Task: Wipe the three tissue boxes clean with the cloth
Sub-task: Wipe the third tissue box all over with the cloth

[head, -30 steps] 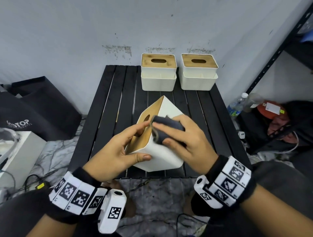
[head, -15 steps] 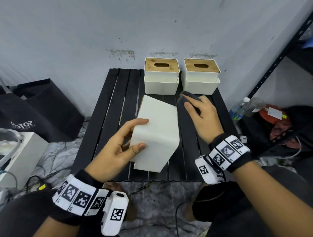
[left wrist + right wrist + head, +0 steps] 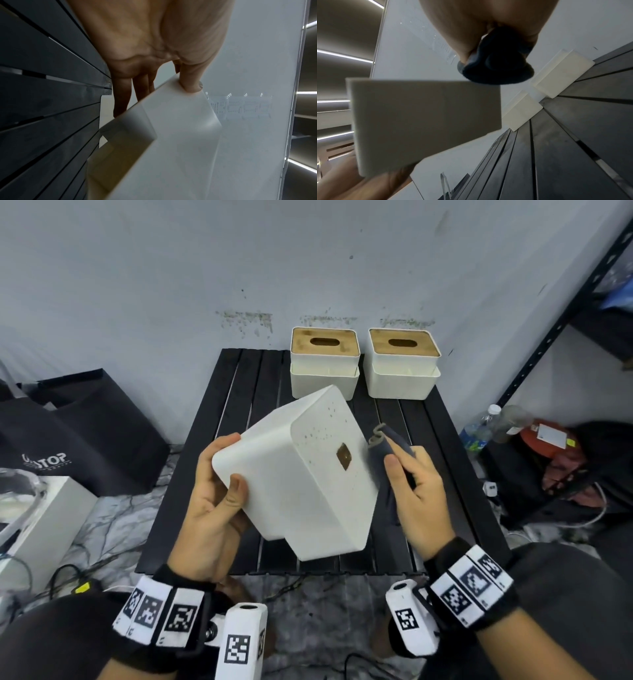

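My left hand grips a white tissue box and holds it tilted above the black slatted table, its bottom face turned up toward me. That face carries a small brown mark and some specks. In the left wrist view my thumb lies on one face of the box and my fingers lie behind it. My right hand holds a folded dark cloth just right of the box's edge; the same cloth bulges from my fist. Two more tissue boxes with wooden lids stand at the table's far edge.
A grey wall stands right behind the table. A black bag and a white box are on the floor at the left. Bottles, a red object and a black metal shelf frame are at the right. Cables lie on the floor near me.
The left hand has turned the box so its bottom faces up and lifted it. The right hand with the cloth came back from the far side to the box's right edge.
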